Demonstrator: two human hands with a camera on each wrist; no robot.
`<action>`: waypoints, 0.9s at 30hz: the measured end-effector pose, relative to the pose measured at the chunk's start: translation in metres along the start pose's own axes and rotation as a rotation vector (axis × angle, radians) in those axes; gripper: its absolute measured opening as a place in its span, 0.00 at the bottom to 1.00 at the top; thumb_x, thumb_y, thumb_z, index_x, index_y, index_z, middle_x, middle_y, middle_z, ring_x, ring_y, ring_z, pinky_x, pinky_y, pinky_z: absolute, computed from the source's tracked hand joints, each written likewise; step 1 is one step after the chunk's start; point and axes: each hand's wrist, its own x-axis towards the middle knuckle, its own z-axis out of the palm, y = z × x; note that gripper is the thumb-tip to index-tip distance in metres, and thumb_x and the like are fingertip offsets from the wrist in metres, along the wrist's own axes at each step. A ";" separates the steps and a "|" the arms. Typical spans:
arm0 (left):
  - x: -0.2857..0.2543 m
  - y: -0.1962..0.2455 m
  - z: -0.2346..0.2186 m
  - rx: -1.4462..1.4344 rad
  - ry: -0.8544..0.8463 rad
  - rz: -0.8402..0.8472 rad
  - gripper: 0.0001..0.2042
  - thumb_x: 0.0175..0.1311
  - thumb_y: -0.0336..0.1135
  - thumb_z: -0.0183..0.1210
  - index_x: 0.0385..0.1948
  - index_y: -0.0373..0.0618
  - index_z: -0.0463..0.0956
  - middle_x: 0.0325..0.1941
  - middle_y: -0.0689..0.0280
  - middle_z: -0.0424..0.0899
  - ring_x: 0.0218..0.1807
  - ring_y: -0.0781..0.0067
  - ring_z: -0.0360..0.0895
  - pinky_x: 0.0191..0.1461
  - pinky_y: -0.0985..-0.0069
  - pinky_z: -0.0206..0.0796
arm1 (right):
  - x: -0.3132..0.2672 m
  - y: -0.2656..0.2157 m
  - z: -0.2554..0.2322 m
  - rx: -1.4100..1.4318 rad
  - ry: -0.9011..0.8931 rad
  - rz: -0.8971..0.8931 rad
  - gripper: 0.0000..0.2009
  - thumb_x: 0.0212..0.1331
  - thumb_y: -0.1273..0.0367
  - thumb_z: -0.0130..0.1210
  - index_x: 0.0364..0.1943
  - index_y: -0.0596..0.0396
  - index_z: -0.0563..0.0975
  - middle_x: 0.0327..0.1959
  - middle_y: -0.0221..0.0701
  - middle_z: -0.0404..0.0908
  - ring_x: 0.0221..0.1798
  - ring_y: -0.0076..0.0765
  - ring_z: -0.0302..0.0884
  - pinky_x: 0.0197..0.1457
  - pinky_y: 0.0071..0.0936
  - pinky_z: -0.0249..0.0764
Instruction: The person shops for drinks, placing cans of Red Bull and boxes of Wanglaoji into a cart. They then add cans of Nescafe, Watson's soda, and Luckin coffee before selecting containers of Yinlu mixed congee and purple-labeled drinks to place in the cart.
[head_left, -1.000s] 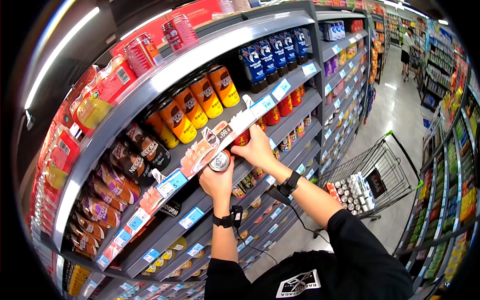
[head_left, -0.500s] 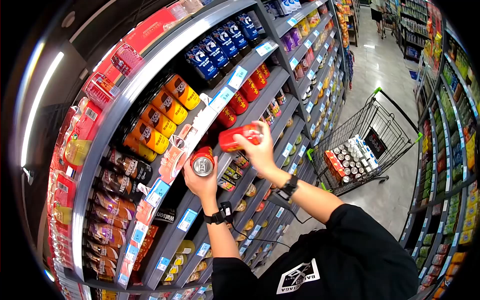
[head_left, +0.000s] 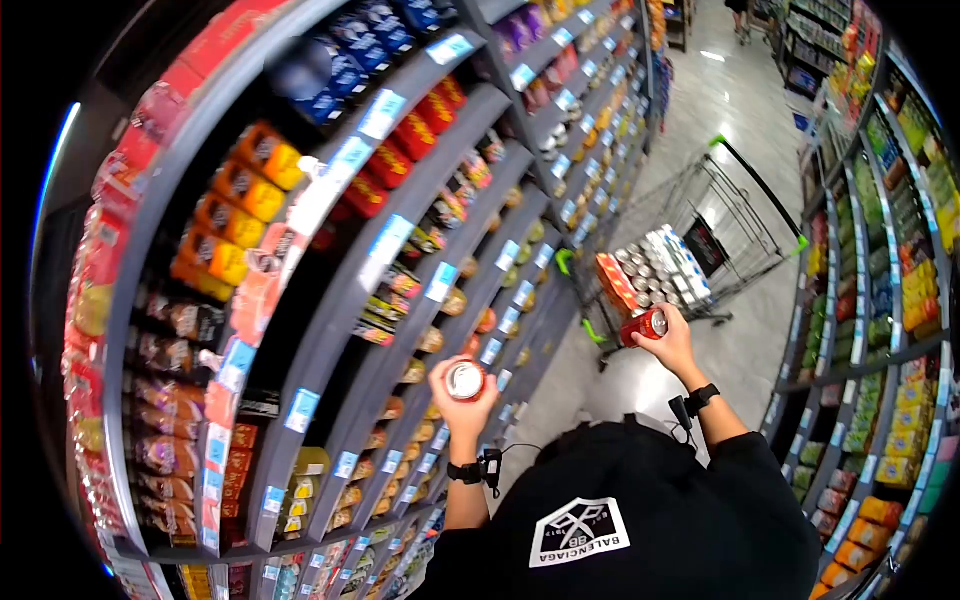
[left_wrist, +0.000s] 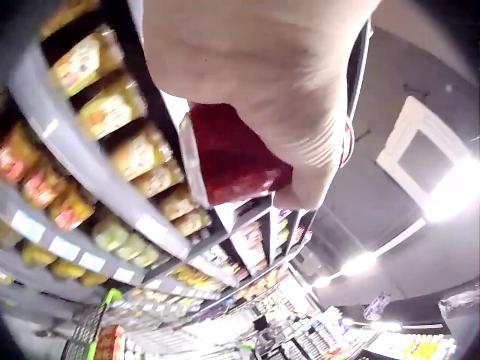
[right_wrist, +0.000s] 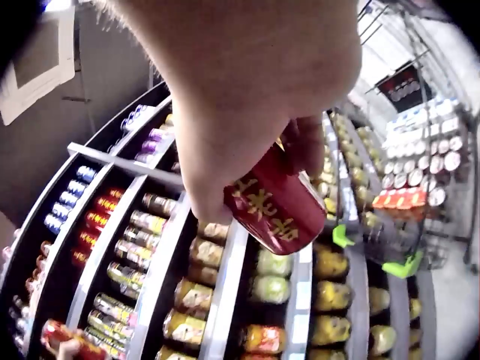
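Ceiling lights [left_wrist: 358,263] – blown out | floor [head_left: 718,92] – glossy glare | left-wrist shelves [left_wrist: 97,178] blurred | head view curved, corners black

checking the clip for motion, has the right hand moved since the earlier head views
Yes: gripping a red drink can, the right hand has moved away from the drink shelving, toward the shopping cart.

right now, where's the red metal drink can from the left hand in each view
Head: the red metal drink can is just below centre, in the left hand.
Left wrist: upper middle, partly hidden by the hand.
Right wrist: bottom left corner.
Shared landmark: dark wire shopping cart with green corners.
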 end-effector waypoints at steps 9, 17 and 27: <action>-0.095 -0.024 0.094 0.376 -0.927 -0.254 0.33 0.44 0.37 0.75 0.56 0.49 0.71 0.48 0.53 0.86 0.52 0.42 0.82 0.52 0.54 0.75 | -0.064 0.074 -0.090 -0.157 0.067 0.281 0.31 0.39 0.59 0.77 0.50 0.54 0.78 0.48 0.41 0.81 0.50 0.50 0.81 0.54 0.41 0.78; -0.064 -0.074 0.183 0.138 -0.796 -0.206 0.32 0.43 0.37 0.78 0.52 0.42 0.71 0.51 0.53 0.83 0.54 0.50 0.83 0.57 0.60 0.75 | -0.078 0.094 -0.110 -0.200 0.134 0.380 0.30 0.40 0.59 0.77 0.50 0.55 0.78 0.48 0.40 0.81 0.51 0.50 0.80 0.55 0.41 0.77; 0.042 -0.234 0.342 0.251 -0.708 -0.225 0.29 0.46 0.34 0.78 0.51 0.41 0.75 0.52 0.55 0.79 0.55 0.51 0.77 0.62 0.58 0.69 | -0.102 0.118 -0.081 -0.295 0.297 0.730 0.31 0.40 0.60 0.79 0.49 0.58 0.78 0.46 0.42 0.81 0.51 0.52 0.80 0.55 0.42 0.76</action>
